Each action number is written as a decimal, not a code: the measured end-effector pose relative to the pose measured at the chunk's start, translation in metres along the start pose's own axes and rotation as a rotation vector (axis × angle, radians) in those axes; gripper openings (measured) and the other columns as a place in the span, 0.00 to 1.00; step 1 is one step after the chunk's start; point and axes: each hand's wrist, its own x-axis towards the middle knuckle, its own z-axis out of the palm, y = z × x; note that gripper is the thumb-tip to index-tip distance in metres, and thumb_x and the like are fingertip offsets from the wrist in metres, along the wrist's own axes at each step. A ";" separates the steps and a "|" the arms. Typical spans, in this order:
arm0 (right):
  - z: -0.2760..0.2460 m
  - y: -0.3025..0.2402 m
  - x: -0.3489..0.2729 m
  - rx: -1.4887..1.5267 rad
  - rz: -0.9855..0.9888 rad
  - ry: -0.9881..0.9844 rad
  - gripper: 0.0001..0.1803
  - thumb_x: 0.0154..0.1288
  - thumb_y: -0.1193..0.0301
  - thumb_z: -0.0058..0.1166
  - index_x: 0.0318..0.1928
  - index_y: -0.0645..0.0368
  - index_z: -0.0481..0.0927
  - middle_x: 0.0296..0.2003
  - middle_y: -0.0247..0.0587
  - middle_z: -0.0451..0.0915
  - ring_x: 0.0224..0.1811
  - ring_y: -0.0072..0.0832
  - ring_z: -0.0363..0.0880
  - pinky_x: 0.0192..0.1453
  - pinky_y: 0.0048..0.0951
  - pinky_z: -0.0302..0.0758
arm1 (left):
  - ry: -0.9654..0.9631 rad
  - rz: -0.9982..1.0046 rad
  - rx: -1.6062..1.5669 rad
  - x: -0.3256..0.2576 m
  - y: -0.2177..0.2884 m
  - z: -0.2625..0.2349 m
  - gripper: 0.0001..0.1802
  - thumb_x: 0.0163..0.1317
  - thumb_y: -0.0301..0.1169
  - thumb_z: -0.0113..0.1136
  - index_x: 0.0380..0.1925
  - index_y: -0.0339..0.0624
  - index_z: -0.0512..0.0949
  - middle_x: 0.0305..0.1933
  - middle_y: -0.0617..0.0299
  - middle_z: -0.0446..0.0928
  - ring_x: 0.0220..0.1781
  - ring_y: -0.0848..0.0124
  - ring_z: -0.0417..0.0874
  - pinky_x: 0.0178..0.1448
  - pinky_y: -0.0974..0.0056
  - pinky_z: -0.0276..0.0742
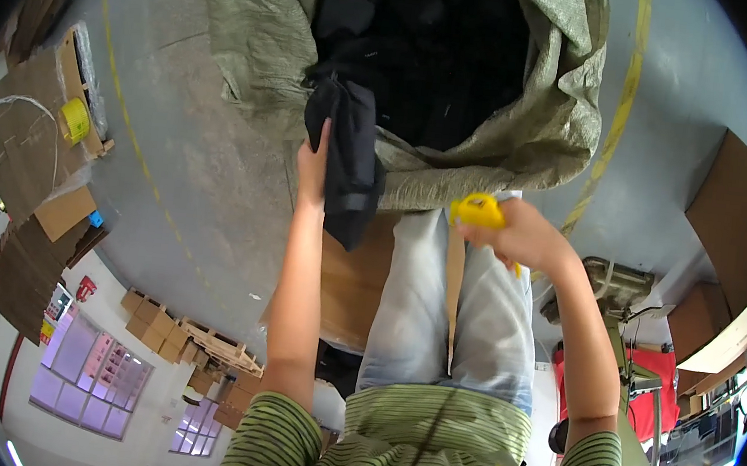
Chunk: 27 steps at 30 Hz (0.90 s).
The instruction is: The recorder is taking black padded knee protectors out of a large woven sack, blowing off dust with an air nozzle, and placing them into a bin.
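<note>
My left hand (312, 172) is closed on a black fabric item (350, 149), which hangs down over the near rim of a large woven sack. The fingers are partly hidden behind the fabric. The olive-green sack (548, 133) stands open at the top, its edge rolled outward, and black fabric items (410, 55) fill it. Just right of the sack's near rim, my right hand (523, 238) is wrapped round a yellow hand tool (478, 209). The palm covers most of that tool, so its exact kind does not show.
A cardboard box (356, 272) sits beside my legs, below the sack. Flattened cardboard (24, 133) with a yellow tape roll (74, 120) lies at left. Stacked cartons (154, 328) line the wall. Brown cardboard (736, 203) stands at right, near a green machine (639, 388).
</note>
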 end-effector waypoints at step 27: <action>0.000 0.043 -0.005 0.246 0.041 0.304 0.25 0.53 0.51 0.61 0.26 0.65 0.80 0.17 0.36 0.77 0.15 0.19 0.71 0.22 0.23 0.68 | -0.121 -0.170 0.454 0.058 -0.064 0.117 0.39 0.50 0.47 0.67 0.53 0.30 0.64 0.53 0.43 0.72 0.56 0.56 0.73 0.57 0.60 0.69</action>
